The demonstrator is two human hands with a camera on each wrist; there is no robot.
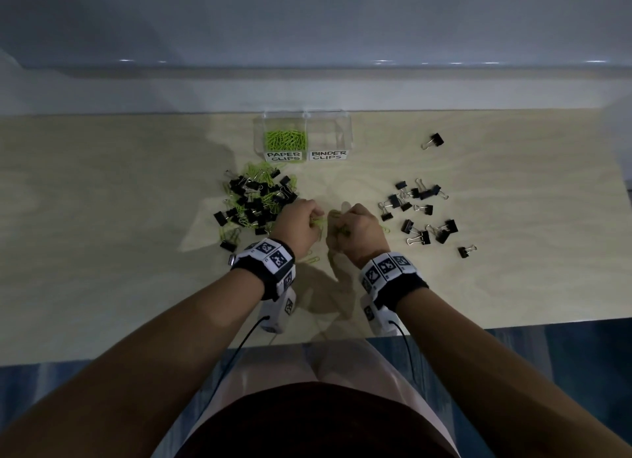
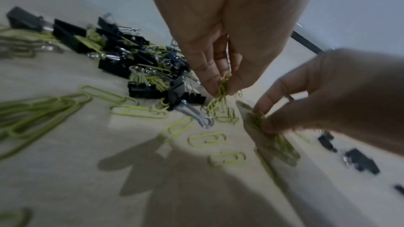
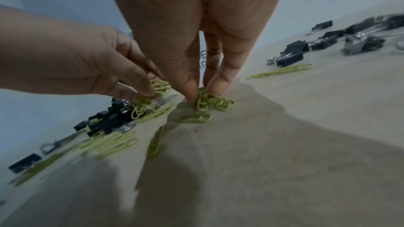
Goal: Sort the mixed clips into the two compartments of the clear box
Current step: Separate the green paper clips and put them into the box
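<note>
Status: sorting is partly done. Ahead of both hands, at the far edge of the wooden table [image 1: 136, 218], stands the clear box [image 1: 302, 131]. Its compartment labelled PAPER CLIPS, on the left-hand side, holds a layer of green paper clips [image 1: 285, 138]. The compartment labelled BINDER CLIPS, on the right-hand side, appears to hold nothing.

Left hand [image 1: 298, 226]: fingertips [image 2: 213, 86] and thumb pinch a small bunch of green paper clips [image 2: 221, 92], which dangles down to the table. Right hand [image 1: 357, 231]: fingertips [image 3: 215, 86] and thumb are pressed together on a second green bunch [image 3: 213, 102] that lies against the table. The two hands are close together, not touching.

Remaining work, judged from the layout:
- The mixed pile [image 1: 258, 201] just left of and ahead of the left hand contains black binder clips and green paper clips tangled together. It is unsorted.
- The separated black binder clips [image 1: 419, 214] lie loose to the right of the right hand, with one more clip [image 1: 433, 140] farther ahead. None is in the box yet.
- Stray paper clips [image 2: 207, 140] lie near both hands.

Estimate: under half complete. The two pinched bunches belong in the PAPER CLIPS compartment; all binder clips are left to transfer
</note>
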